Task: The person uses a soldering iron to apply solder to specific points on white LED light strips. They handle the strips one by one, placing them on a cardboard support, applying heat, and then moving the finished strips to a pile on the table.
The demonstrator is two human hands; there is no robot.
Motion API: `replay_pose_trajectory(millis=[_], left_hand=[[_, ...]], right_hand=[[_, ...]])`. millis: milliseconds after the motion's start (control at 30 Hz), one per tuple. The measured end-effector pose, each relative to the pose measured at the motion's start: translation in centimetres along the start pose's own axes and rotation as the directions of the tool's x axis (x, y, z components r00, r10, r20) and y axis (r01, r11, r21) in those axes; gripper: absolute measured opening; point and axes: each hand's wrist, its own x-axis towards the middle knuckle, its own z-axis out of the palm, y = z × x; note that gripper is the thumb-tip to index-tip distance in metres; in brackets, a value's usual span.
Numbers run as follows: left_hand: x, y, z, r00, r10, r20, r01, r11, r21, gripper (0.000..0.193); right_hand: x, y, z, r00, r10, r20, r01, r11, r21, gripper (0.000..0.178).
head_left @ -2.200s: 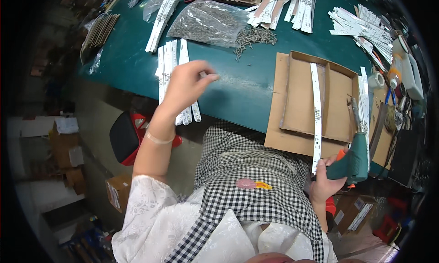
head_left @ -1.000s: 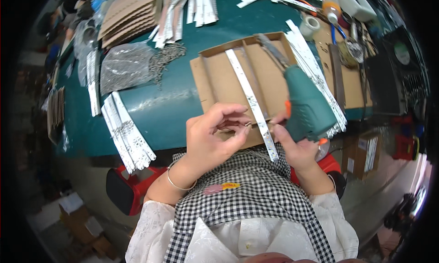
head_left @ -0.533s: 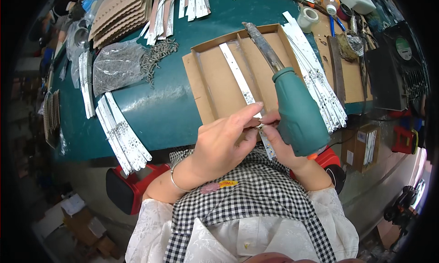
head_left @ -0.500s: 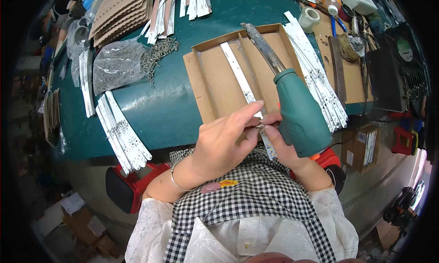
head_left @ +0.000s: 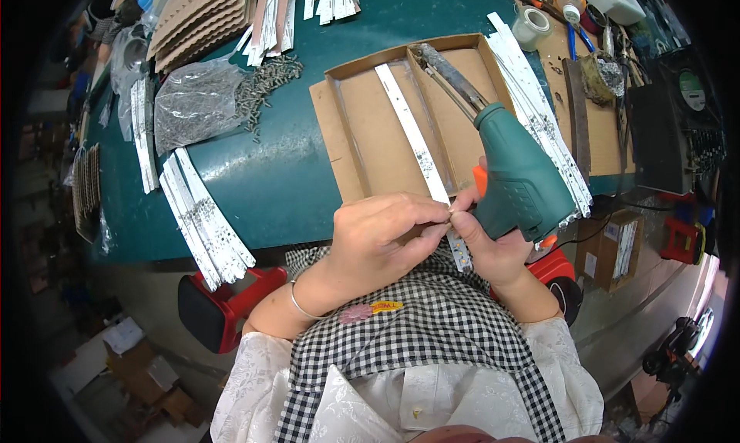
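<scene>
A long white circuit-board strip (head_left: 408, 123) slants from the cardboard tray (head_left: 333, 138) toward my apron. My left hand (head_left: 374, 231) is closed over it, its thumb and forefinger pinching something small that the fingertips hide. Against those fingertips press the thumb and forefinger of my right hand (head_left: 497, 250). That same right hand keeps a green soldering gun (head_left: 524, 173) with an orange trigger tucked in its grip. The gun's long metal barrel points up and away, over the tray. Below the fingers, the strip's near end shows small yellowish and blue spots.
White strips lie bundled right of the tray (head_left: 532, 111) and at the left table edge (head_left: 204, 219). A plastic bag (head_left: 196, 104) spills small screws (head_left: 262, 88). Corrugated cardboard pieces (head_left: 204, 19) are stacked behind. A tape roll (head_left: 532, 26) stands far right; a red-framed stool (head_left: 231, 308) is lower left.
My left forefinger has come down from a raised position to the thumb. The soldering gun has turned and shifted right, so its orange trigger now shows. The fingertips of both hands have met.
</scene>
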Motion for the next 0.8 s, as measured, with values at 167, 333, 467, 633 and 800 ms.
replay_pose_trajectory(millis=[167,333,467,633,800], left_hand=[[0.3,-0.9,0.3,0.999,0.017,-0.036,-0.020,0.997,-0.076,0.017],[1.4,-3.0,-0.3,0.996,-0.052,-0.072,0.059,0.993,0.104,0.013],[2.2,-5.3,0.0,0.990,-0.073,-0.120,0.107,0.944,0.312,0.016],[2.3,-6.1,0.2,0.992,-0.092,-0.086,0.120,0.893,0.434,0.014],[2.2,-6.4,0.6,0.990,-0.095,-0.102,0.128,0.911,0.392,0.010]], right_hand=[[-0.1,-0.2,-0.1,0.996,0.089,-0.024,-0.087,0.993,0.078,0.016],[-0.3,-0.1,-0.3,0.989,0.088,-0.116,-0.090,0.996,-0.011,0.020],[-0.7,-0.5,-1.4,0.994,0.060,-0.092,-0.061,0.998,-0.009,0.022],[-1.5,0.7,-2.7,0.997,0.026,-0.067,-0.034,0.992,-0.118,0.025],[-1.8,1.4,-2.9,0.997,0.038,-0.066,-0.043,0.997,-0.071,0.027]])
